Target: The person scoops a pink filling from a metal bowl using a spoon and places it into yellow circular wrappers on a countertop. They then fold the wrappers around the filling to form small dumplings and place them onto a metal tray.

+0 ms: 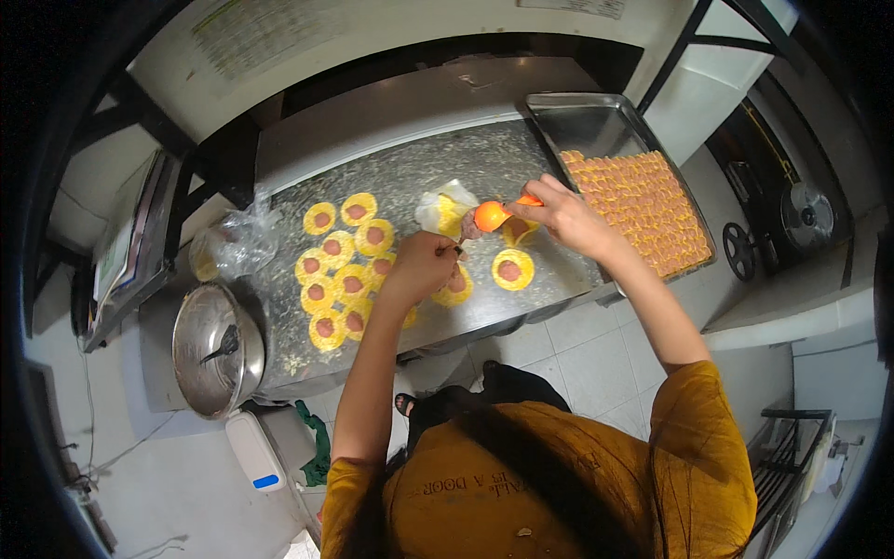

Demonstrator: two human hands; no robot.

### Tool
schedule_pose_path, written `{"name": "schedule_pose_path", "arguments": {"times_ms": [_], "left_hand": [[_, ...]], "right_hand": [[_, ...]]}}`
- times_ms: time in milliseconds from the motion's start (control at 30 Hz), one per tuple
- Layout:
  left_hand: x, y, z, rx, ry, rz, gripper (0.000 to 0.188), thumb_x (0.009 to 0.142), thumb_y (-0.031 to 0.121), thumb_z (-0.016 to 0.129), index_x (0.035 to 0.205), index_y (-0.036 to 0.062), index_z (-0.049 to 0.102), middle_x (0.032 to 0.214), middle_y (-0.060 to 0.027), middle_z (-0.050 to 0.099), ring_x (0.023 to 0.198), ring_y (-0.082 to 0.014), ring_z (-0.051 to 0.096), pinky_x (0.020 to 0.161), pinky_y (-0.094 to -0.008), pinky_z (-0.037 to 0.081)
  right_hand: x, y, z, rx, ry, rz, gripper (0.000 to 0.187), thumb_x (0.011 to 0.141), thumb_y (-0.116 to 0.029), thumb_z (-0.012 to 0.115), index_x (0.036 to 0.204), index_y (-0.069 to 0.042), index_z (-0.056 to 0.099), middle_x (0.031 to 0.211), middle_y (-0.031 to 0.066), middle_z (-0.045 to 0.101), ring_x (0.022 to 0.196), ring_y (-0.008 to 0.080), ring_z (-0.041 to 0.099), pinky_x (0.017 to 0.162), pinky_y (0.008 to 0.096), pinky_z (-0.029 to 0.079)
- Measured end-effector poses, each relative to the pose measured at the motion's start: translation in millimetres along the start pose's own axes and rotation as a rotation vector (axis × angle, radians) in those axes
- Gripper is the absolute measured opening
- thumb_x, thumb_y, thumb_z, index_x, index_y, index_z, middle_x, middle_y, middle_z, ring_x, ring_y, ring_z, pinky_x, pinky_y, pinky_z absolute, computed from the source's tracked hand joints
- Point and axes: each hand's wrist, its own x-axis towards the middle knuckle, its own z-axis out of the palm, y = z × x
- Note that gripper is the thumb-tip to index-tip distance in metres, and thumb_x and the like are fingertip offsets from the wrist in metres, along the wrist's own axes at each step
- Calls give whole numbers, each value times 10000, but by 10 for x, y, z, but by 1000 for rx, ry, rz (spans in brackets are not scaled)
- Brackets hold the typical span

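My right hand (570,219) is closed around the handle of an orange spoon (490,216), its rounded bowl pointing left over the worktop. Closed in a fist, my left hand (421,268) grips what looks like a thin utensil, mostly hidden by the fingers. A lump of pinkish filling (472,226) sits between that utensil's tip and the spoon. Just beyond lies a white wrapper (438,207) with yellow rounds on it. Flat yellow dough rounds (323,298), most topped with a pink filling disc, spread left of my left hand. Another filled round (510,269) lies below the spoon.
A metal tray (545,101) at the right holds tight rows of filled yellow pieces. To the left stand a steel bowl (251,359) with a dark utensil inside and a clear plastic bag (250,238). The speckled worktop (372,168) ends at a near edge before my body.
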Motion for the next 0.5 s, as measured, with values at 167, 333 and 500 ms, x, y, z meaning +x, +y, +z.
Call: {"name": "schedule_pose_path", "arguments": {"times_ms": [167, 333, 500], "left_hand": [[525, 173, 530, 155, 59, 54, 198, 748, 119, 505, 751, -27, 639, 653, -133, 637, 604, -224, 634, 596, -329, 497], [914, -158, 850, 300, 115, 70, 212, 754, 140, 513, 680, -23, 626, 608, -135, 623, 575, -217, 625, 582, -331, 491], [1019, -338, 988, 408, 157, 121, 195, 751, 112, 503, 699, -21, 636, 628, -141, 630, 591, -249, 625, 606, -357, 494]], "right_hand": [[-448, 413, 288, 123, 54, 189, 361, 688, -49, 596, 1048, -76, 614, 873, 89, 510, 864, 251, 493, 764, 343, 441], [-897, 843, 925, 239, 9, 415, 414, 669, 66, 509, 1044, -71, 621, 854, 144, 551, 844, 306, 543, 753, 378, 447], [-996, 882, 1116, 402, -77, 658, 415, 664, 39, 494, 1043, -76, 618, 820, 202, 601, 796, 343, 585, 734, 410, 458]]}}
